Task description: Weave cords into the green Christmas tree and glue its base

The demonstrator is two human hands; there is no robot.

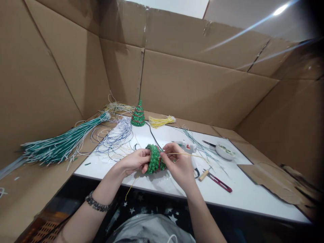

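Observation:
A green beaded piece [153, 159] with a red band is held over the front of the white table. My left hand [138, 160] grips its left edge, some fingers inside the opening. On the right side, my right hand [177, 162] pinches a thin yellow strand [186, 154] against the beadwork; the strand runs off to the right. Another yellow end [130, 189] hangs below my left hand. Behind stands a green beaded cone tree [138, 115] with red bands.
Green-white strands [68, 138] lie left, blue-white strands [113, 136] beside them, a yellow bundle [162, 121] behind. To the right are a white bowl [224, 151], a dark-bladed knife [209, 143], red snips [220, 183], a wooden-handled tool [203, 175] and cardboard [268, 182]. Cardboard walls [197, 87] surround the table.

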